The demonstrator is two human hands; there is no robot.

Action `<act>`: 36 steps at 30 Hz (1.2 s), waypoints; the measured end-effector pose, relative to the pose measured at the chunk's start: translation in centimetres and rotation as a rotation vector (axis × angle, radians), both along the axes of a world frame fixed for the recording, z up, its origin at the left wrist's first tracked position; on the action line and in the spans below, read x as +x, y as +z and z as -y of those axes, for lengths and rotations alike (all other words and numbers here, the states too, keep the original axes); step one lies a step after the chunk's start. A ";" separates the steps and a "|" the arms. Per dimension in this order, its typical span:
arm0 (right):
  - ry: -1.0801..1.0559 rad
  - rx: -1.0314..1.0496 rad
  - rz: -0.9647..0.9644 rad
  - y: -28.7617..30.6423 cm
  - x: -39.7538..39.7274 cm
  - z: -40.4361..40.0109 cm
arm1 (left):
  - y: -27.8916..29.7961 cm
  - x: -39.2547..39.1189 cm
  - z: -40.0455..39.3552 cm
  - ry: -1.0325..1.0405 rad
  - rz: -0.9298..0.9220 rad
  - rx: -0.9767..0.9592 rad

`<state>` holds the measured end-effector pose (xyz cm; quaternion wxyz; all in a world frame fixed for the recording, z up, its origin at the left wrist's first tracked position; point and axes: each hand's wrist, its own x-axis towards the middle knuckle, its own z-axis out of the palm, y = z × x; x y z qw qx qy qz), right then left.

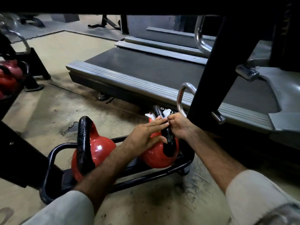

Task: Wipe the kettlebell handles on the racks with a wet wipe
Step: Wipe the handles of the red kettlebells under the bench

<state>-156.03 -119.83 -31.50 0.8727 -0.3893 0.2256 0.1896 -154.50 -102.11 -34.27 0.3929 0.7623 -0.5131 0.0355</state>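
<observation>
Left hand (145, 133), fingers straight and together, and right hand (179, 125), pinching, wrap a white wet wipe (165, 113) around the right red kettlebell's black handle (167, 135); next probably rubbing along it.

Ahead of you, a grey treadmill (146, 69) lies low across the far middle and right, its ribbed silver side rail (129, 82) running from the left toward the near right. A black upright post (209, 62) crosses in front of it on your right, with chrome loop handles (182, 98) beside it. The concrete floor (53, 101) is stained and cracked at near left. Dark equipment feet (103, 24) stand at the far end.
</observation>
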 end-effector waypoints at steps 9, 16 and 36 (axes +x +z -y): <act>-0.177 -1.165 0.491 1.8 2.4 0.7 | 0.0 -0.2 0.2 0.030 0.021 -0.005; 0.111 -1.474 0.584 3.5 2.3 1.5 | 0.2 -0.5 0.1 0.030 0.048 0.003; 0.052 -1.388 0.496 3.6 0.2 1.6 | 1.5 -1.1 0.0 0.121 -0.041 0.054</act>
